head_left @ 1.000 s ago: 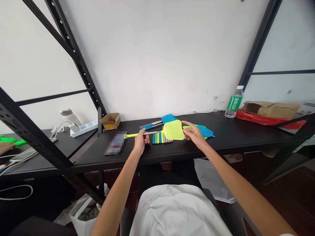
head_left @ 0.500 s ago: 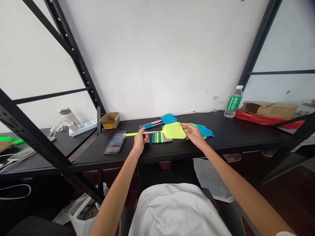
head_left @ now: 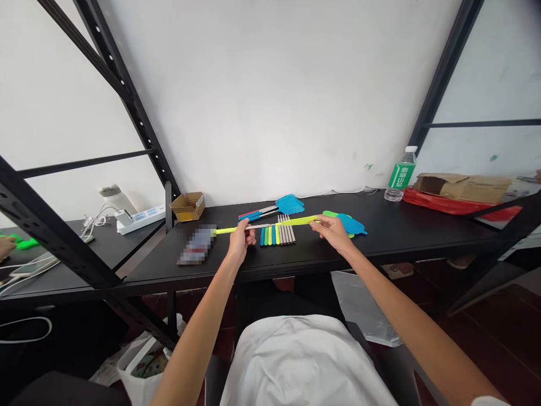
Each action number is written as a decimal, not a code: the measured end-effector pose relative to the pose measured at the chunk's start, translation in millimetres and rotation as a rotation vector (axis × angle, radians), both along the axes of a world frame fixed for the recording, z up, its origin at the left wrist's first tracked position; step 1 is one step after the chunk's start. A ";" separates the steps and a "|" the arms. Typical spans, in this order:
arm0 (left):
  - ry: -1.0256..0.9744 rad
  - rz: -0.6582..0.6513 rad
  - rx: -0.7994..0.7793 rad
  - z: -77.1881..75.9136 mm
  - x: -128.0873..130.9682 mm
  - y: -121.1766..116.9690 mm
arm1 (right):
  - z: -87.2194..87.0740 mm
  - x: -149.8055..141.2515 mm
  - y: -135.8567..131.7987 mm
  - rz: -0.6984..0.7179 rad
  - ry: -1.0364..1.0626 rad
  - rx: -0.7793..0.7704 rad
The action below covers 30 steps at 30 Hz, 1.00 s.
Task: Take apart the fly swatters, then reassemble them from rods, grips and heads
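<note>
A yellow-green fly swatter [head_left: 298,221] is held crosswise above the black table, its flat head turned nearly edge-on to me. My left hand [head_left: 242,241] is closed round its metal rod, and the yellow handle sticks out to the left. With fingers and thumb, my right hand [head_left: 332,232] pinches the far end of the swatter's head. Beneath the swatter lies a row of several rods with blue, green and yellow grips [head_left: 270,235]. Behind it rests a blue swatter [head_left: 290,204]. Just right of my right hand are blue and green swatter heads [head_left: 351,224], partly covered by that hand.
A pixelated flat object [head_left: 197,245] lies left on the black table [head_left: 236,265], with a small cardboard box [head_left: 188,206] behind. A water bottle [head_left: 399,175] and a cardboard box on red plastic [head_left: 460,188] stand right. Black shelf posts rise both sides. Another person's hand [head_left: 6,247] shows far left.
The swatter's head has turned from facing me to nearly edge-on, twisted by my right hand. My left hand keeps its hold on the rod. The view shifted slightly.
</note>
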<state>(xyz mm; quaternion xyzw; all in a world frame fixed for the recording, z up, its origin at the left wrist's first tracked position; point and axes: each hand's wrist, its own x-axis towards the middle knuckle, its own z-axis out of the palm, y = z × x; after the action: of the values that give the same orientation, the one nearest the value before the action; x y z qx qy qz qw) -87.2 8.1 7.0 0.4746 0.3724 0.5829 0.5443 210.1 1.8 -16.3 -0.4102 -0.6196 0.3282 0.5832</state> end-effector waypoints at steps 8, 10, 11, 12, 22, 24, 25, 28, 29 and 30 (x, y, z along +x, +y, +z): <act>0.056 0.038 0.009 0.8 2.9 -2.7 | -0.1 0.6 -0.7 0.048 -0.026 -0.056; 0.058 0.040 0.017 0.9 3.9 -3.0 | -0.7 0.8 0.0 0.048 -0.004 -0.079; 0.061 0.040 0.022 1.0 4.2 -3.1 | -1.3 0.9 0.6 0.049 0.006 -0.090; 0.066 0.040 0.028 1.0 4.5 -3.2 | -1.9 1.2 1.2 0.051 0.014 -0.100; 0.177 0.014 0.073 3.2 5.3 -7.3 | 0.0 0.1 -1.6 0.184 0.057 -0.165; 0.195 -0.009 0.091 2.7 5.2 -6.9 | 1.3 -1.2 -3.2 0.233 0.081 -0.183; 0.204 -0.018 0.098 2.5 5.1 -6.5 | 1.6 -1.7 -3.6 0.248 0.092 -0.189; 0.229 -0.032 0.118 1.9 5.1 -5.8 | 1.1 -1.6 -2.9 0.237 0.110 -0.203; 0.237 -0.039 0.124 1.8 5.2 -5.8 | 0.6 -1.2 -2.2 0.210 0.113 -0.210; 0.242 -0.043 0.131 1.9 5.2 -6.0 | 0.2 -0.8 -1.6 0.177 0.112 -0.217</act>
<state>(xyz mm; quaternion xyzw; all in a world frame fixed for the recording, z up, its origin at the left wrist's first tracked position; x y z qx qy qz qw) -82.0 2.1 8.9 0.5839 0.3860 0.5327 0.4758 209.3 0.2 -16.1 -0.3957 -0.5805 0.4657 0.5381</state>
